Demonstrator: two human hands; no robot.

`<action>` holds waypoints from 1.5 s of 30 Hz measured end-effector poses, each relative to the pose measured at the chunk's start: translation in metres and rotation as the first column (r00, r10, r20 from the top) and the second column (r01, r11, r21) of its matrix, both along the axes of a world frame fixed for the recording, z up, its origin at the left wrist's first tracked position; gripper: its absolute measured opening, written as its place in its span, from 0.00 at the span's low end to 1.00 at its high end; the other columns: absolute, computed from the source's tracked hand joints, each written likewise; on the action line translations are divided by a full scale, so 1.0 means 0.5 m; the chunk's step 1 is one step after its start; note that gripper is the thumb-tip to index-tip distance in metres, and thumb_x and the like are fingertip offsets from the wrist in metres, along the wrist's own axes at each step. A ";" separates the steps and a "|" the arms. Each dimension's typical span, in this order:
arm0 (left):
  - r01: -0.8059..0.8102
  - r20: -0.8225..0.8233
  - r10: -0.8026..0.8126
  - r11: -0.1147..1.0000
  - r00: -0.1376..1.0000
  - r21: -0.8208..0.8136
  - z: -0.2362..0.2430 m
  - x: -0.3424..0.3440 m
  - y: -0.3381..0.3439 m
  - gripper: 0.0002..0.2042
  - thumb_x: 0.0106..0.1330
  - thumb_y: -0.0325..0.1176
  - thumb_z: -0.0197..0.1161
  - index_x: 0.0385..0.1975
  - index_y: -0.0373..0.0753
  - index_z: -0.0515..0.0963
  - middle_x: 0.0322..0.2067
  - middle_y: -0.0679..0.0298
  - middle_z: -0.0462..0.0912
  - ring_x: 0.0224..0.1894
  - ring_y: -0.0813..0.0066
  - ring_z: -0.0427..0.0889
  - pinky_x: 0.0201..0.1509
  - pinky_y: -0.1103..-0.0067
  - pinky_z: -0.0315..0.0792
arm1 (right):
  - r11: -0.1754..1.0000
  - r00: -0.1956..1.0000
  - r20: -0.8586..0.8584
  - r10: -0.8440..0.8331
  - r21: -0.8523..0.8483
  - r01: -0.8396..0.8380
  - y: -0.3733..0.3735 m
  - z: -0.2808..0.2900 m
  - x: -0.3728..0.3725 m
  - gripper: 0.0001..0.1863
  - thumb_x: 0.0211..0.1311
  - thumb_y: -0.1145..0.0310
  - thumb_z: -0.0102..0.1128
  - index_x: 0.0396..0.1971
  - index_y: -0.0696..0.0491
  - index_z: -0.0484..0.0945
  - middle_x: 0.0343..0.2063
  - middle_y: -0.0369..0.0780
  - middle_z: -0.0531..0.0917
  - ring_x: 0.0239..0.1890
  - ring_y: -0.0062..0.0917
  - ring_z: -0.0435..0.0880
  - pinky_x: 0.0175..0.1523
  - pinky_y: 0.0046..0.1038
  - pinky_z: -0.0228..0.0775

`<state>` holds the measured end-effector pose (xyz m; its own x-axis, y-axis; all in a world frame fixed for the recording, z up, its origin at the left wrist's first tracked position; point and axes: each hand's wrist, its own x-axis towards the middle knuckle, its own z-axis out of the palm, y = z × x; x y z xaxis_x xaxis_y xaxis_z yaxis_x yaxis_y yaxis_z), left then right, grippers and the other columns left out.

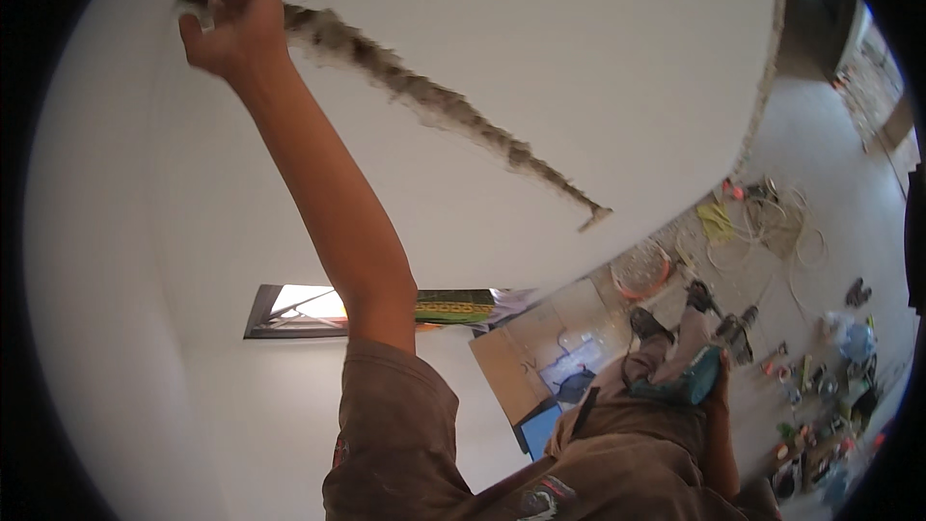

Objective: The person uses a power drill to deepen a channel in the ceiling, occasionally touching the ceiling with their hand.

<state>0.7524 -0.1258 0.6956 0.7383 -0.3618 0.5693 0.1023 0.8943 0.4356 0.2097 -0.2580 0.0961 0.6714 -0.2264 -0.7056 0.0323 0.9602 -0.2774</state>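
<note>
My left hand point(236, 24) is raised high against the white wall point(579, 68), at the upper end of a rough chiselled groove point(415, 87). Its thumb and curled fingers are apart, with the fingertips by a dark spot that may be a hole; blur hides the detail. The groove slants down to the right with ragged, crumbling edges and ends in a short crosswise cut. Low at my right side, my right hand point(719, 386) grips a teal hammer drill point(680, 381), whose dark front end points away from my body. Part of that hand is hidden behind the tool.
A round rubble-filled tub point(641, 268) stands near my feet. Cardboard point(511, 371) lies by the wall. Pale cable point(805, 232) and a yellow cloth point(716, 220) are on the dusty floor. Several tools and bottles point(820, 386) clutter the right. A narrow window point(304, 309) is behind my arm.
</note>
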 end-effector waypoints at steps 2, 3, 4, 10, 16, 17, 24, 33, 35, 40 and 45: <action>0.027 0.021 -0.029 0.997 0.999 0.073 -0.150 -0.051 -0.005 0.17 0.70 0.47 0.43 0.39 0.38 0.71 0.29 0.63 0.77 0.31 0.73 0.77 0.37 0.75 0.73 | 0.999 0.999 0.044 0.016 0.042 -0.018 0.005 -0.011 -0.005 0.28 0.55 0.42 0.58 0.47 0.49 0.71 0.38 0.38 0.77 0.39 0.29 0.79 0.44 0.36 0.76; 0.100 0.032 -0.108 0.975 0.994 0.199 -0.261 -0.090 -0.011 0.18 0.69 0.48 0.46 0.45 0.39 0.72 0.31 0.63 0.78 0.34 0.72 0.77 0.41 0.73 0.72 | 0.998 0.995 -0.101 0.013 0.058 -0.007 0.006 -0.018 -0.005 0.29 0.55 0.42 0.58 0.47 0.49 0.70 0.38 0.38 0.77 0.38 0.30 0.79 0.43 0.36 0.76; 0.029 0.121 -0.083 0.919 0.989 0.394 -0.398 -0.134 -0.035 0.21 0.70 0.49 0.45 0.53 0.42 0.69 0.36 0.62 0.79 0.37 0.70 0.78 0.46 0.70 0.71 | 0.998 0.998 -0.065 0.028 0.051 -0.025 0.006 -0.021 -0.010 0.29 0.55 0.42 0.59 0.47 0.50 0.70 0.36 0.38 0.78 0.37 0.29 0.80 0.43 0.35 0.76; 0.513 -0.603 -0.217 -0.356 0.768 0.781 -1.081 -0.545 -0.123 0.41 0.61 0.65 0.49 0.66 0.39 0.52 0.57 0.53 0.67 0.58 0.62 0.68 0.58 0.67 0.64 | 0.985 0.991 -0.079 0.103 -0.132 -0.113 0.021 0.024 0.031 0.32 0.52 0.48 0.66 0.52 0.53 0.69 0.38 0.37 0.77 0.38 0.24 0.78 0.43 0.28 0.74; 0.822 -0.821 -0.213 -0.113 0.529 0.559 -1.162 -0.640 -0.100 0.33 0.60 0.58 0.58 0.56 0.38 0.67 0.49 0.61 0.76 0.49 0.71 0.77 0.51 0.74 0.72 | 0.838 0.942 -0.159 0.296 -0.430 -0.336 0.066 0.106 0.127 0.48 0.49 0.45 0.68 0.62 0.56 0.54 0.51 0.42 0.71 0.53 0.29 0.70 0.57 0.30 0.64; 0.829 -0.829 -0.192 -0.106 0.525 0.549 -1.158 -0.627 -0.085 0.31 0.61 0.56 0.58 0.56 0.38 0.67 0.49 0.61 0.75 0.48 0.71 0.77 0.51 0.75 0.72 | 0.820 0.957 -0.125 0.263 -0.494 -0.290 0.081 0.112 0.139 0.51 0.50 0.44 0.67 0.64 0.55 0.48 0.54 0.44 0.69 0.55 0.30 0.68 0.58 0.31 0.62; 0.712 -0.717 -0.038 -0.087 0.696 0.697 -1.154 -0.563 0.073 0.33 0.60 0.53 0.61 0.58 0.34 0.65 0.49 0.61 0.75 0.49 0.70 0.76 0.53 0.75 0.70 | 0.332 0.651 -0.324 0.686 -0.656 -0.677 0.119 0.096 0.110 0.52 0.57 0.42 0.57 0.68 0.54 0.37 0.58 0.53 0.66 0.59 0.41 0.67 0.63 0.36 0.58; 0.686 -0.721 0.063 -0.375 0.690 0.624 -1.251 -0.604 0.227 0.42 0.49 0.60 0.67 0.56 0.31 0.66 0.49 0.59 0.75 0.49 0.70 0.74 0.52 0.75 0.69 | 0.667 0.816 -0.527 0.237 -0.523 -0.532 -0.032 0.087 -0.136 0.21 0.71 0.56 0.42 0.40 0.56 0.79 0.18 0.36 0.81 0.21 0.17 0.77 0.30 0.19 0.69; 0.660 -0.708 0.035 -0.399 0.705 0.637 -1.281 -0.629 0.241 0.43 0.49 0.61 0.67 0.56 0.31 0.67 0.48 0.58 0.75 0.47 0.69 0.76 0.51 0.75 0.71 | 0.616 0.774 -0.614 0.151 -0.554 -0.560 -0.061 0.102 -0.145 0.16 0.69 0.60 0.46 0.39 0.56 0.79 0.20 0.37 0.81 0.23 0.18 0.78 0.31 0.19 0.68; 0.707 -0.795 0.019 -0.471 0.606 0.528 -1.336 -0.679 0.260 0.44 0.48 0.61 0.67 0.57 0.30 0.65 0.47 0.57 0.76 0.47 0.68 0.77 0.49 0.75 0.73 | 0.281 0.880 -0.462 -0.113 -0.864 -0.417 -0.068 0.139 -0.105 0.26 0.59 0.70 0.59 0.59 0.51 0.65 0.51 0.43 0.75 0.51 0.29 0.76 0.45 0.26 0.72; 0.670 -0.754 0.061 -0.511 0.654 0.539 -1.373 -0.702 0.254 0.39 0.52 0.58 0.66 0.56 0.33 0.67 0.45 0.60 0.77 0.45 0.70 0.77 0.50 0.75 0.73 | 0.389 0.803 -0.593 -0.052 -0.753 -0.531 -0.136 -0.013 -0.047 0.33 0.57 0.67 0.62 0.62 0.49 0.60 0.56 0.44 0.70 0.59 0.37 0.69 0.53 0.35 0.69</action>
